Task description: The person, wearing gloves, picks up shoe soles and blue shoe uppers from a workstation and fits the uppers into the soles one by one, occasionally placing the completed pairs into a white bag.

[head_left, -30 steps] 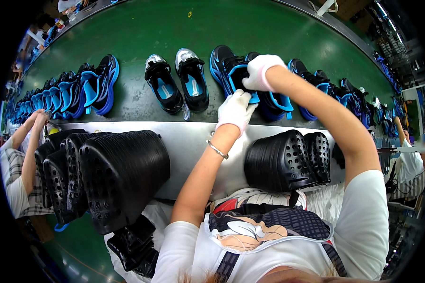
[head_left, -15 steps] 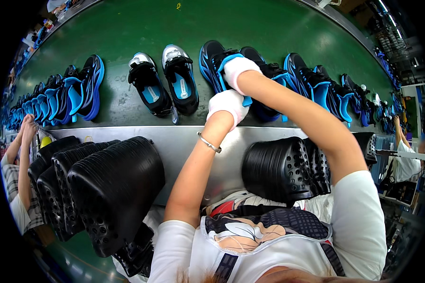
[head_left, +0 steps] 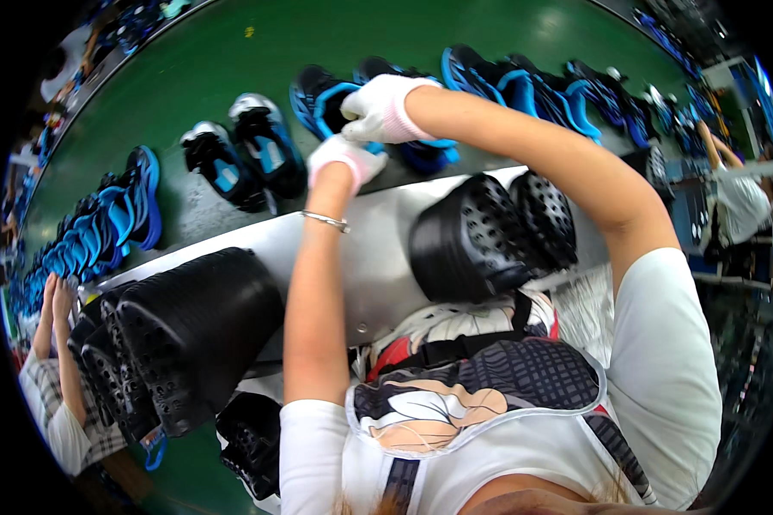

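Observation:
Both my hands wear white gloves with pinkish cuffs and meet at one black sneaker [head_left: 311,88] with a bright blue lining and sole edge. My left hand [head_left: 346,158] is closed at the heel end of that sneaker, nearest me. Over its collar, my right hand [head_left: 381,110] bends its fingers inward, gripping the blue edge; the fingertips are partly hidden. The matching sneaker [head_left: 428,157] lies just to the right, partly covered by my right hand and wrist. To the left rests a pair of black sneakers [head_left: 269,148] with silver toes and blue insoles.
Rows of black-and-blue sneakers [head_left: 143,202] run along the green surface [head_left: 343,30] to the left, with more sneakers [head_left: 541,90] to the right. Stacks of black perforated moulded pieces [head_left: 202,326] stand on the metal ledge [head_left: 365,257]. Other people's arms [head_left: 60,322] show at the far left and right.
My view has turned, so the bench now slants and the shoes sit higher and further left. My hands stay at the same sneaker, the right one now bent more over its collar.

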Motion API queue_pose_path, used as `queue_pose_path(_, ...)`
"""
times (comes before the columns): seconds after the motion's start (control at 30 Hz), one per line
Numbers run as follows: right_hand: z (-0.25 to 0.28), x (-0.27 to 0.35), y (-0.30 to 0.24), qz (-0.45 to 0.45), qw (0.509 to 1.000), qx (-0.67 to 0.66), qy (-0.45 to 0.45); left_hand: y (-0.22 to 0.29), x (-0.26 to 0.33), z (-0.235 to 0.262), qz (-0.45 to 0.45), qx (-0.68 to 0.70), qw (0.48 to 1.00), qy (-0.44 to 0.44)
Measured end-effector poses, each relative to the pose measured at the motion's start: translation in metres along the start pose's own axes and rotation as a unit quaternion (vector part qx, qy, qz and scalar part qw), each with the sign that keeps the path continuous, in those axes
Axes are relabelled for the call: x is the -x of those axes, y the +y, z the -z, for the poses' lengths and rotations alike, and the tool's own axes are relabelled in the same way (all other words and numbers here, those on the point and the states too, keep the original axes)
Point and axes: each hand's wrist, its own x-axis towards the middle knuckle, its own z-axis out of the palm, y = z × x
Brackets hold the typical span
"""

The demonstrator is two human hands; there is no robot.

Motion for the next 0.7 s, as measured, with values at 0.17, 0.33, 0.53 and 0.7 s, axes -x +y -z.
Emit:
queue_pose_path(0.17, 0.014, 0.152, 0.028, 0.073, 0.980, -0.061, 0.173, 0.019, 0.013, 0.034, 0.066, 0.106, 0.984, -0.124)
queue_pose_path(0.33, -0.017, 0.270, 0.062, 0.019, 0.968, -0.085, 0.237, 0.011, 0.035, 0.046, 0.005, 0.036, 0.997, -0.070)
queue_pose_path(0.53, -0.068, 0.303, 0.075, -0.014, 0.961, -0.096, 0.260, 0.033, 0.086, 0.050, -0.102, 0.013, 0.979, 0.179)
queue_pose_path(0.7, -0.074, 0.300, 0.073, -0.020, 0.961, -0.063, 0.268, 0.067, 0.107, 0.042, -0.135, 0.097, 0.965, 0.202)
